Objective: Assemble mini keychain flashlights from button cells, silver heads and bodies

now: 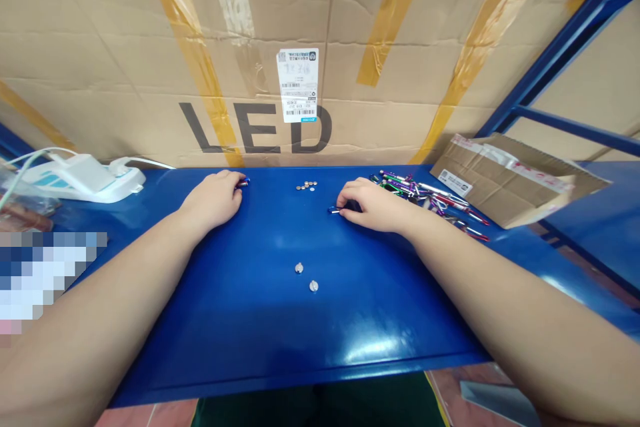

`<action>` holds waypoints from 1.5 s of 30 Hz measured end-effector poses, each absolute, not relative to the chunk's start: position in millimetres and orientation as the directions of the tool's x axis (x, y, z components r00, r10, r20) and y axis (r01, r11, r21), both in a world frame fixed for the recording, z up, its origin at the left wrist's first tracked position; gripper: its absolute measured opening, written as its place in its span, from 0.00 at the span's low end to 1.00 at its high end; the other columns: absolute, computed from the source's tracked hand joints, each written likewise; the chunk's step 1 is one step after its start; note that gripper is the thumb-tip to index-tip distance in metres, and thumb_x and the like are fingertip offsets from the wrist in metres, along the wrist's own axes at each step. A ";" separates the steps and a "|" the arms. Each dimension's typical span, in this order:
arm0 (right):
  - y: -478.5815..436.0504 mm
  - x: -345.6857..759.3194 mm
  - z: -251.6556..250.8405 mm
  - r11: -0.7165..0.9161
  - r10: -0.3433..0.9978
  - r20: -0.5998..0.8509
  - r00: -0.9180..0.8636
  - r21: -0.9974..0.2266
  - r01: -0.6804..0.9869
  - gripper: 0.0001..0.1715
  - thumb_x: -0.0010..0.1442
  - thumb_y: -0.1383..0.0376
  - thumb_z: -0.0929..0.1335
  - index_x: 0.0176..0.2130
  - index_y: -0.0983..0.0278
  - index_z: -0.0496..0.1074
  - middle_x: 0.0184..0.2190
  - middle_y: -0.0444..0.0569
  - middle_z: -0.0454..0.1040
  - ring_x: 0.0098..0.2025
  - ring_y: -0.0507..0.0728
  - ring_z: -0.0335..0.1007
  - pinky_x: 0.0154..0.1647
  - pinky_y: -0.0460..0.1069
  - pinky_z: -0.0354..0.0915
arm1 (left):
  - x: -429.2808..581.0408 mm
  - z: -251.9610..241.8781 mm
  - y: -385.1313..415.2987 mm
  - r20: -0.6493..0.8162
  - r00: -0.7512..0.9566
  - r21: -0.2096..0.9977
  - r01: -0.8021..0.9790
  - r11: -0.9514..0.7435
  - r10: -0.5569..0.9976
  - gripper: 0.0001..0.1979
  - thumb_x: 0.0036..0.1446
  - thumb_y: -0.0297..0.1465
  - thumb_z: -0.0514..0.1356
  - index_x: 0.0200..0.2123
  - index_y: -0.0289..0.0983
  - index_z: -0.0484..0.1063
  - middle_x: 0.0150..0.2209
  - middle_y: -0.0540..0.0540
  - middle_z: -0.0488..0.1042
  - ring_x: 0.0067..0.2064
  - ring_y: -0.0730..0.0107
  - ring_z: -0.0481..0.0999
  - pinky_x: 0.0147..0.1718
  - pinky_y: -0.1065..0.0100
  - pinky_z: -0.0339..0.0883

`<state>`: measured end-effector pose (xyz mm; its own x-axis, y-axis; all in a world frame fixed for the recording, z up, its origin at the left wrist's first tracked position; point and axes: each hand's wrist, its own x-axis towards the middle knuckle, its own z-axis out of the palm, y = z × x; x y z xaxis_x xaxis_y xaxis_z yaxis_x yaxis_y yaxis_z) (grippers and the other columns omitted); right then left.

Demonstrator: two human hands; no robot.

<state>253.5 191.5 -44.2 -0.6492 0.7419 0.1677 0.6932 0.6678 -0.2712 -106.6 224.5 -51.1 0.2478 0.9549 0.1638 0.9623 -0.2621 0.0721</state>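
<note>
On a blue metal table (250, 327), the left hand (214, 200) curls its fingers over a small purple pen-like part (244, 182), while the right hand (374, 207) pinches a small blue metal piece (334, 210) between fingers pressed together. Both parts look light, stiff and slick, best held by the barrel. Near the right hand lies a heap of slim metallic pens (425, 199), touching an opened cardboard parcel (505, 180) whose contents are hidden, with small silver discs (306, 185) and two silver studs (299, 268) between the hands.
</note>
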 end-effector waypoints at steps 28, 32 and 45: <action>205.5 226.8 -55.0 0.672 0.736 0.257 -0.626 -0.162 0.723 0.20 0.73 0.62 0.61 0.53 0.61 0.79 0.56 0.52 0.80 0.61 0.65 0.70 0.65 0.63 0.60 | -62.2 -40.9 182.9 0.163 0.468 0.231 0.838 -0.495 0.869 0.17 0.64 0.39 0.55 0.47 0.39 0.80 0.47 0.41 0.78 0.48 0.53 0.79 0.51 0.56 0.73; 198.1 225.0 -48.6 0.709 0.701 0.280 -0.656 -0.178 0.683 0.14 0.69 0.68 0.65 0.44 0.63 0.81 0.46 0.52 0.82 0.51 0.63 0.74 0.57 0.59 0.65 | -61.8 -40.0 182.5 0.163 0.479 0.247 0.827 -0.506 0.863 0.19 0.65 0.41 0.54 0.47 0.38 0.80 0.47 0.40 0.79 0.49 0.52 0.79 0.53 0.55 0.72; 177.5 206.7 -34.9 0.617 0.777 0.165 -0.607 -0.388 0.685 0.08 0.60 0.75 0.70 0.34 0.63 0.78 0.36 0.47 0.81 0.40 0.57 0.74 0.43 0.51 0.65 | -43.1 -35.5 169.5 0.139 0.618 0.349 0.700 -0.623 0.773 0.19 0.70 0.44 0.53 0.48 0.41 0.80 0.46 0.43 0.80 0.48 0.56 0.79 0.48 0.58 0.71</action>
<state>206.7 177.5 -34.9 -0.6073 0.7771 0.1650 0.6845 0.6173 -0.3877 -43.1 169.5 -35.5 0.6183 0.7735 0.1393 0.7004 -0.6228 0.3487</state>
